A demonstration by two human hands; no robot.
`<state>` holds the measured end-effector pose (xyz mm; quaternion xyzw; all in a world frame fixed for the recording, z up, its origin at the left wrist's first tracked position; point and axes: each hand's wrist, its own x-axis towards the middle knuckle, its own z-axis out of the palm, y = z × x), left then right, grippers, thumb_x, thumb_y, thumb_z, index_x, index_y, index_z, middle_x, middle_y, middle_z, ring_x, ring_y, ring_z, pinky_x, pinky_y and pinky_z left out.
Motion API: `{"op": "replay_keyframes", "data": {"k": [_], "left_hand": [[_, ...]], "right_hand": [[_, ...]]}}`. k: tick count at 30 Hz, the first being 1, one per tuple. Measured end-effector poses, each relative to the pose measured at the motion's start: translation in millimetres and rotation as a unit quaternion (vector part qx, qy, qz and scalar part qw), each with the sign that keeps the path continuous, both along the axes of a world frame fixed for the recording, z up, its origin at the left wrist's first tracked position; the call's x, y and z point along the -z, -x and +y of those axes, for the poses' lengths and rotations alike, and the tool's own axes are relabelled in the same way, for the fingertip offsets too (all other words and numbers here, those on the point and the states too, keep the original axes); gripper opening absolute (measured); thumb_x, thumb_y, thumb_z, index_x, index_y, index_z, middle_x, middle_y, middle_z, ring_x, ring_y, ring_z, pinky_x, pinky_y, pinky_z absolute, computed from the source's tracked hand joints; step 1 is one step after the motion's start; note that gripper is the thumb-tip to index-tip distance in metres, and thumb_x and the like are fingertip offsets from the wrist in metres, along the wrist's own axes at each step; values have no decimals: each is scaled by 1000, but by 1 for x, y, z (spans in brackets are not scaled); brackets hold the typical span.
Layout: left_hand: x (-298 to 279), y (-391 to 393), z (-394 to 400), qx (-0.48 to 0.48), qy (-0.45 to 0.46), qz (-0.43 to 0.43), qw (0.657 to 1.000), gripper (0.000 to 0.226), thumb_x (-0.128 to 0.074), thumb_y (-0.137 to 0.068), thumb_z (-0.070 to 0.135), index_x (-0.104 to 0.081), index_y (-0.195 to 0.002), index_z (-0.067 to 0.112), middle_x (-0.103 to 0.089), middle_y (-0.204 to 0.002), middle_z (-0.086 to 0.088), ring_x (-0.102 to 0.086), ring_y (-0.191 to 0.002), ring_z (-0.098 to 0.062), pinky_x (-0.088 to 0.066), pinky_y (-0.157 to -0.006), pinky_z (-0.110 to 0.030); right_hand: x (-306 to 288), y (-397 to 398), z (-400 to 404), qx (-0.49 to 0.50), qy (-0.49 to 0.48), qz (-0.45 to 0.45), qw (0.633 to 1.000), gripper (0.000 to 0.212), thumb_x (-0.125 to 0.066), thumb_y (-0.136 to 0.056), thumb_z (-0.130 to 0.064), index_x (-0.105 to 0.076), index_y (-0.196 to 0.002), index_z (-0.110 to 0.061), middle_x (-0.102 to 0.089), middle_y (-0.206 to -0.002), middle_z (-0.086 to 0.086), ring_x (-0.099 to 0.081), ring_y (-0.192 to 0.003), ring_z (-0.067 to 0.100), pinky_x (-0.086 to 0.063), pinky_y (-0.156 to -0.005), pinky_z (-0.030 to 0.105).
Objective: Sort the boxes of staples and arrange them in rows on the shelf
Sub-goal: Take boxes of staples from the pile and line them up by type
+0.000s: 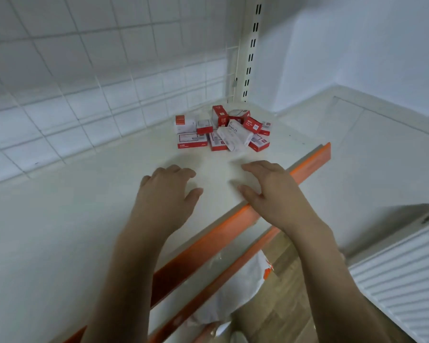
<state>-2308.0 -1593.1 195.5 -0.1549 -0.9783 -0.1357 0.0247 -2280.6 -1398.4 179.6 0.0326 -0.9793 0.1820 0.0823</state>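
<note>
Red-and-white cardboard boxes (pixel 222 128) lie in a loose heap on the white shelf (pixel 84 219), ahead of both hands and a little to the right of them, well short of either grip. Some lie flat, at least one stands on end, and one white box (pixel 235 136) printed STAPLES lies tilted across the others. The left hand (pixel 167 191) hovers over the shelf with fingers loosely curled and holds nothing; the right hand (pixel 270 189) is beside it, above the orange front lip (pixel 307 167), fingers likewise relaxed and empty. Judging by their kind, the boxes should be stiff, small and dense for their size, with smooth printed faces that may slip a little, so a pinch across the two long sides, thumb against fingers, looks safest. End flaps may open if squeezed, so they are best left alone. Taking the tilted white box first, from the near side of the heap, should free the ones beneath it. Sorting has not begun; no rows are formed yet.
</note>
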Motion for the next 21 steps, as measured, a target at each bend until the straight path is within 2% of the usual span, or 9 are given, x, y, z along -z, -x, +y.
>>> {"op": "replay_keyframes", "data": {"k": [5, 10, 13, 17, 21], "left_hand": [[5, 15, 42, -24, 13, -3, 1000, 44, -43, -94, 44, -45, -134, 26, -49, -134, 4, -45, -121, -19, -36, -101, -37], [13, 22, 60, -54, 13, -12, 998, 44, -44, -93, 43, -49, -131, 23, -52, -131, 1, -47, -118, -21, -39, -99, -40], [13, 26, 63, -73, 10, -7, 997, 43, -47, -92, 42, -52, -129, 21, -55, -128, 0, -49, -116, -23, -41, -97, -40], [12, 29, 66, -96, 0, 7, 995, 42, -49, -91, 40, -57, -125, 17, -59, -123, -4, -53, -110, -29, -43, -91, -42], [11, 32, 69, -107, 10, 9, 994, 42, -52, -91, 36, -53, -129, 19, -56, -126, -2, -51, -113, -27, -41, -94, -40]], "right_hand": [[-1, 35, 44, -29, -8, 4, 1000, 46, -53, -91, -31, -47, -134, -14, -49, -135, 6, -44, -121, 27, -35, -101, 38], [-6, 80, 79, -50, -20, 24, 998, 44, -52, -87, -18, -49, -131, -14, -51, -127, 8, -48, -110, 29, -41, -91, 40], [-14, 116, 93, -64, -22, 25, 997, 49, -53, -88, -20, -43, -135, -14, -47, -132, 7, -44, -117, 29, -38, -97, 40], [-17, 154, 98, -118, -31, -15, 992, 68, -62, -80, -15, -32, -142, -18, -41, -140, 5, -38, -126, 27, -34, -103, 44], [-13, 172, 96, -166, -31, -40, 985, 69, -67, -77, -12, -38, -139, -20, -45, -135, 4, -42, -121, 23, -38, -100, 41]]}}
